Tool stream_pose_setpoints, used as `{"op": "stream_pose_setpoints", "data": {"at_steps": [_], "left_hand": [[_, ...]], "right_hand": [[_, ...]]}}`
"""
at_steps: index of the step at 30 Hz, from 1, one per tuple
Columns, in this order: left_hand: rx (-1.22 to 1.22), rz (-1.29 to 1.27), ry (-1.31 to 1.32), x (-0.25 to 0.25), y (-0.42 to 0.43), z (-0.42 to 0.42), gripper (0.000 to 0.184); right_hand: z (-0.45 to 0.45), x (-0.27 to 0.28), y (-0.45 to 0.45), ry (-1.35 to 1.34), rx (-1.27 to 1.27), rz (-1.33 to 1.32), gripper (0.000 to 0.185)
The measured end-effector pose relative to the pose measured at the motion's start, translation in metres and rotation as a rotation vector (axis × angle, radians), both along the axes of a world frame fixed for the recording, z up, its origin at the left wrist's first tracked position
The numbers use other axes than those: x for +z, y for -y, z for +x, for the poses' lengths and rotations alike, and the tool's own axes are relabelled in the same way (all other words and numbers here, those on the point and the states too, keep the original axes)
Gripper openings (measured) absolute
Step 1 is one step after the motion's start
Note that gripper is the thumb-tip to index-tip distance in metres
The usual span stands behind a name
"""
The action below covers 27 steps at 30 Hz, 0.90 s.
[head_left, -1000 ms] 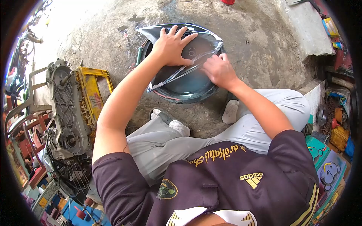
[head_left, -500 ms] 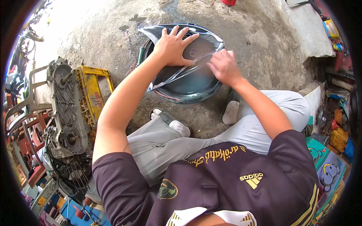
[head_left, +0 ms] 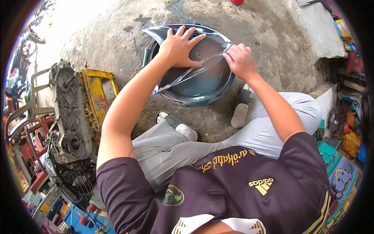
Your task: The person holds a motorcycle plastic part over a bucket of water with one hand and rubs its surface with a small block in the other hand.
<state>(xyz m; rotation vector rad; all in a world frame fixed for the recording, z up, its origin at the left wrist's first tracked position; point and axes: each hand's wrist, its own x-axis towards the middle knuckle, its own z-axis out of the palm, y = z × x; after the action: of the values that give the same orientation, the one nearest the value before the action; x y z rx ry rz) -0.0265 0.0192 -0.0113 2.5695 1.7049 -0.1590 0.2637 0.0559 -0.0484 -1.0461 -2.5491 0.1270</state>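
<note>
A dark, glossy curved panel (head_left: 213, 42) with a shiny edge lies across a round black basin (head_left: 194, 103) of cloudy water on the floor. It looks like a vehicle body part, though its exact kind does not show. My left hand (head_left: 180, 48) rests flat on the panel with fingers spread. At the panel's right corner is my right hand (head_left: 240, 61), its fingers curled and the thumb close to the edge. Anything inside those fingers is hidden. A green rod-like object (head_left: 145, 58) leans at the basin's left side.
A metal engine casing (head_left: 71, 113) and a yellow plastic crate (head_left: 102, 91) stand on my left. My feet are close to the basin's near side. A pale concrete block (head_left: 321, 35) is at the upper right, a red object (head_left: 237, 2) at the top edge.
My right hand has shifted slightly up and to the right along the panel's corner. My left hand and the panel stay in place.
</note>
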Motion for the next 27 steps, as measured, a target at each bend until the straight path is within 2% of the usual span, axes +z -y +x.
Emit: {"op": "stream_pose_setpoints", "data": {"at_steps": [2, 4, 6, 9, 12, 13, 16, 18, 20, 21, 22, 25, 27], "left_hand": [[0.001, -0.005, -0.001, 0.001, -0.003, 0.001, 0.114], [0.008, -0.020, -0.015, 0.003, -0.002, 0.002, 0.114], [0.004, -0.004, -0.012, 0.003, -0.001, 0.003, 0.114], [0.001, 0.022, -0.007, -0.001, 0.001, 0.000, 0.114], [0.001, 0.016, -0.001, -0.001, -0.002, 0.001, 0.114], [0.004, -0.008, -0.002, -0.001, -0.003, 0.002, 0.113], [0.004, -0.002, 0.001, 0.000, -0.002, 0.002, 0.114], [-0.001, 0.009, 0.003, -0.002, -0.002, 0.001, 0.114], [0.002, 0.021, 0.009, -0.002, 0.000, 0.000, 0.114], [0.004, 0.007, 0.013, -0.002, 0.000, 0.000, 0.114], [0.004, -0.005, 0.019, -0.001, -0.002, 0.000, 0.114], [0.010, -0.026, -0.016, 0.002, -0.002, 0.002, 0.114], [0.009, -0.017, -0.006, 0.002, -0.003, 0.002, 0.114]], "right_hand": [[-0.008, 0.000, 0.016, -0.008, 0.004, -0.005, 0.017], [-0.018, 0.008, 0.034, 0.043, 0.230, 0.038, 0.017], [-0.016, 0.008, 0.031, 0.053, 0.232, 0.028, 0.018], [-0.001, 0.001, 0.002, 0.047, 0.024, 0.059, 0.021], [-0.003, -0.008, 0.010, 0.024, 0.029, 0.073, 0.021], [-0.008, -0.002, 0.019, 0.100, 0.111, 0.071, 0.020], [-0.016, 0.009, 0.031, 0.058, 0.257, 0.046, 0.015], [-0.005, 0.002, 0.012, 0.077, 0.227, 0.055, 0.018], [0.004, -0.005, -0.005, 0.032, -0.025, 0.091, 0.017], [0.005, -0.004, -0.005, 0.013, -0.060, 0.053, 0.018], [0.003, -0.004, -0.001, 0.015, -0.060, 0.057, 0.018], [-0.013, -0.003, 0.025, 0.048, 0.155, 0.036, 0.020], [-0.013, 0.000, 0.023, 0.062, 0.167, 0.051, 0.020]]}}
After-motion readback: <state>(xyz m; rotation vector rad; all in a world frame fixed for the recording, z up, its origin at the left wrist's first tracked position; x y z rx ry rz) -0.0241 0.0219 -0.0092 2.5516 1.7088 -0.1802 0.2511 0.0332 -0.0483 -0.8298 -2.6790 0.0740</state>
